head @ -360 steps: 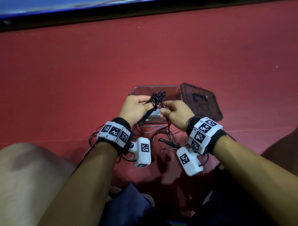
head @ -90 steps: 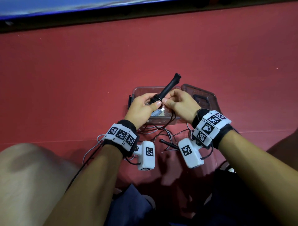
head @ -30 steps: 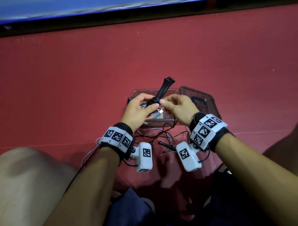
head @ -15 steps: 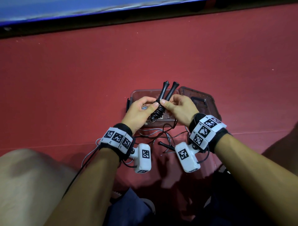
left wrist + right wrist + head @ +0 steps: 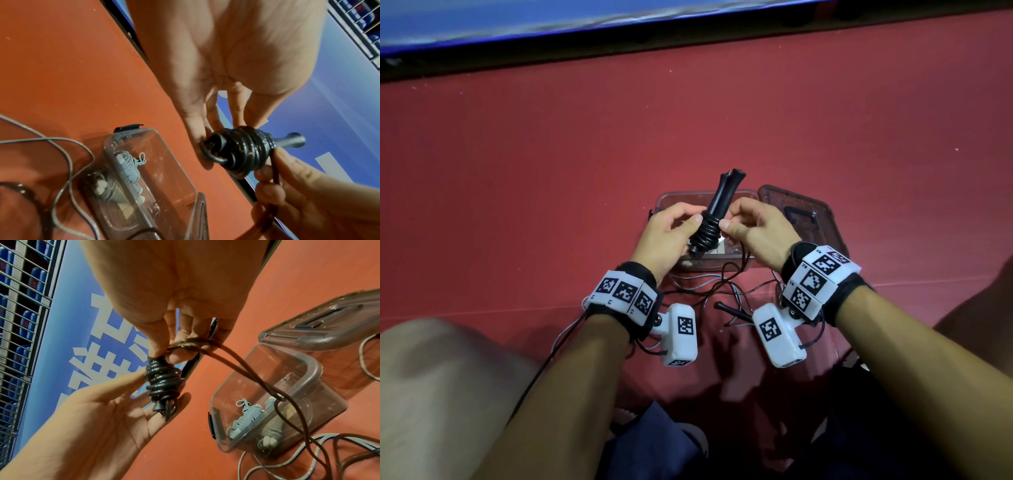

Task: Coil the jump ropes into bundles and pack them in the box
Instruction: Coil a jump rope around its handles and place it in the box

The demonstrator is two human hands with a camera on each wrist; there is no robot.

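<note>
A: Where is the black jump rope at this point?

B: Held up just above the near edge of the clear plastic box. Its two handles sit side by side, pointing far and upward, with the cord wound in tight turns around their lower end. The left hand cradles that wound end, thumb on one side and fingers curled behind it. The right hand pinches the cord at the top of the winding, and the free length runs through its curled fingers down toward the floor.

A: What is already in the box?

B: Two coiled grey bundles lie inside. The lid rests off, leaning at the box's right side. A loose grey rope and more black cord sprawl on the red floor near the person's wrists.

A: What could spoil it from here?

B: The trailing black cord crosses the grey one on the floor, so I think pulling more in could snag or drag the grey rope along. The wraps also look stacked unevenly; if the right hand's pinch slackens, they would likely spring loose or slide off the handle ends. A fat, lopsided bundle might fit poorly beside the two grey ones.
</note>
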